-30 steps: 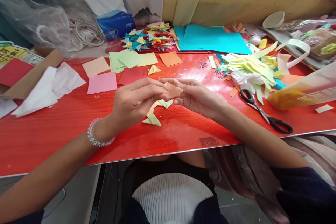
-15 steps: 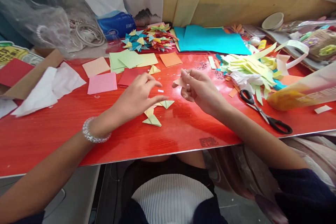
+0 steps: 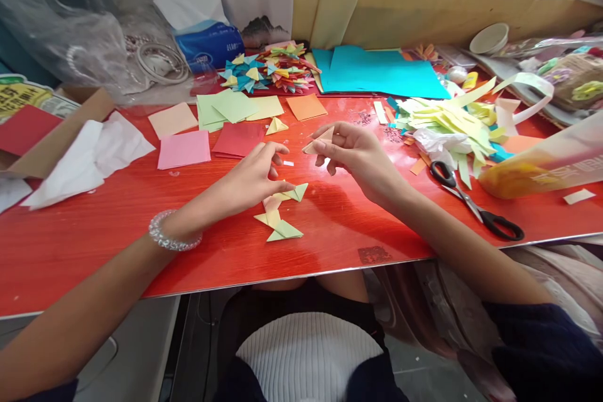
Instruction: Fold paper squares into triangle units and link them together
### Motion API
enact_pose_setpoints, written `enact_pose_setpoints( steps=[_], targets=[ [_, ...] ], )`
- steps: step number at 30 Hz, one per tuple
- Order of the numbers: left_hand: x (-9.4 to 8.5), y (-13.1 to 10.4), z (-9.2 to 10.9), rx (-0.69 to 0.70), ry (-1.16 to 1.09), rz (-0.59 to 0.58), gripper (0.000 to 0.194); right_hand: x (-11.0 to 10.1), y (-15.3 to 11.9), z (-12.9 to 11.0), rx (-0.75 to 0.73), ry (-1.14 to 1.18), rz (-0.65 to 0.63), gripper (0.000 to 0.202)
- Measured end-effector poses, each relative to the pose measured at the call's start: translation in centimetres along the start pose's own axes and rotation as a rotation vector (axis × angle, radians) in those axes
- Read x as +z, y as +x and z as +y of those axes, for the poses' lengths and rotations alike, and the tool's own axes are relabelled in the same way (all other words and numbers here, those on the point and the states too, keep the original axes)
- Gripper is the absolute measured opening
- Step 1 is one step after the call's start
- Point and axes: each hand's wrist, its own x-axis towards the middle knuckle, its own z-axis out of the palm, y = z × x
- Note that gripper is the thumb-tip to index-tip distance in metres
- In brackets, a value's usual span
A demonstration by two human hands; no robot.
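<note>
My right hand pinches a small peach folded paper triangle between thumb and fingers, above the red table. To the left, my left hand hovers with thumb and fingers apart, nothing between them. Its thumb reaches over a short chain of folded paper triangles in pale green, yellow and peach, partly covering the upper end; whether it touches them I cannot tell. A lone yellow folded triangle stands on the table beyond the hands.
Square paper sheets, among them pink, red, green and orange, lie behind my left hand. Folded pieces are heaped at the back beside blue sheets. Scissors and paper strips lie right.
The peach triangle has turned upright in my right hand, showing its face. My left hand's fingers have shifted slightly down, and the chain's lower end has swung down and to the right.
</note>
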Motion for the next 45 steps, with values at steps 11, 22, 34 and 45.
enact_pose_setpoints(
  steps=[11, 22, 34, 45],
  targets=[
    [0.1, -0.1, 0.6, 0.022, 0.184, -0.11, 0.039, 0.0, -0.2, -0.4, 0.04, -0.048, 0.001, 0.032],
    [-0.4, -0.2, 1.0, -0.057, 0.206, -0.115, 0.034, 0.2, -0.1, -0.4, 0.044, -0.034, -0.018, 0.029],
    [-0.6, -0.4, 0.7, -0.112, 0.181, -0.102, 0.033, 0.2, -0.3, -0.5, 0.067, -0.017, -0.11, 0.025],
    [-1.2, -0.3, 0.7, -0.139, 0.188, -0.132, 0.028, 0.2, -0.3, -0.4, 0.118, -0.035, -0.179, 0.024]
  ],
)
